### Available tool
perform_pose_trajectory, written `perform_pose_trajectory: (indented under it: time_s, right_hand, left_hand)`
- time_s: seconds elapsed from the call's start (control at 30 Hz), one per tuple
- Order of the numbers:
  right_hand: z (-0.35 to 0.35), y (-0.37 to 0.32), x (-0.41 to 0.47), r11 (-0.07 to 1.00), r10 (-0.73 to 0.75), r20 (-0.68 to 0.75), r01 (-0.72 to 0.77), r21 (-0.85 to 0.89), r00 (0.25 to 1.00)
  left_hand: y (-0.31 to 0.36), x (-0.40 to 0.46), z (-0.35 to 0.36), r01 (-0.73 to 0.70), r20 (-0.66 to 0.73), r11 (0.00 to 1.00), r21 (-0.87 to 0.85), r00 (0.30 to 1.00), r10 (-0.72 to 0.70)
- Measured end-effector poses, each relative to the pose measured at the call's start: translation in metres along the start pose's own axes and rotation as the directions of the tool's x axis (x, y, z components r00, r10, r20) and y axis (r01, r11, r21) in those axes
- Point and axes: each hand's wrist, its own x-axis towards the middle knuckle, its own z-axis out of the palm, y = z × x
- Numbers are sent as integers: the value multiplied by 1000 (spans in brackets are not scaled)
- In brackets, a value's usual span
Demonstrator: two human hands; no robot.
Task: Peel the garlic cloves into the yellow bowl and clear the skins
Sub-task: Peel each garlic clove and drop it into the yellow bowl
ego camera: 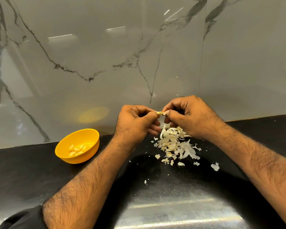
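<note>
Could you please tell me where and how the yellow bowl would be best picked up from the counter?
Probably by the rim of the yellow bowl, from its open left side: it sits upright, its rounded wall gives little purchase lower down, and the left hand and right hand work to its right.

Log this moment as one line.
left hand and right hand: pinch garlic clove | yellow bowl: peeled cloves | skins: on counter

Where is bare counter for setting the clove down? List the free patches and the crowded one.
Free: black counter left of and in front of the yellow bowl; far right strip below the marble wall. Crowded: the garlic skins under both hands, scraps trailing toward the camera.
</note>
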Motion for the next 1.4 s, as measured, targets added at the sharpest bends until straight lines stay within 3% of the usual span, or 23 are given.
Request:
perform_pose_trajectory:
  time_s: [0.17,0.3,0.5,0.73,0.9,1.03,1.2,1.4]
  right_hand:
    - [-9,2,1,1000,24,-15,-24,0,1000]
    - [-13,3,1,991,59,179,-35,-133,982]
    - [-15,5,2,977,62,218,-15,-210,974]
    - [-17,8,-1,996,-39,187,54,-75,982]
    - [-14,5,-1,994,-89,129,81,69,988]
    - [-15,6,-1,994,-81,104,72,85,991]
    - [-16,6,-2,995,-75,114,67,74,991]
    - [-14,5,-2,995,-87,96,82,54,992]
  left_hand:
    - [0,0,-2,27,32,996,-89,999,-24]
    - [-4,2,-2,-22,36,997,75,999,19]
    - [-6,4,-4,-45,27,982,182,999,41]
    - [-4,2,-3,-38,49,991,128,998,32]
    - [-3,0,-2,-149,13,971,186,989,149]
    - [-2,-3,-1,-185,22,956,226,983,185]
    - [0,-2,-1,-103,46,983,153,994,97]
    - [4,-5,2,147,139,983,-109,981,-131]
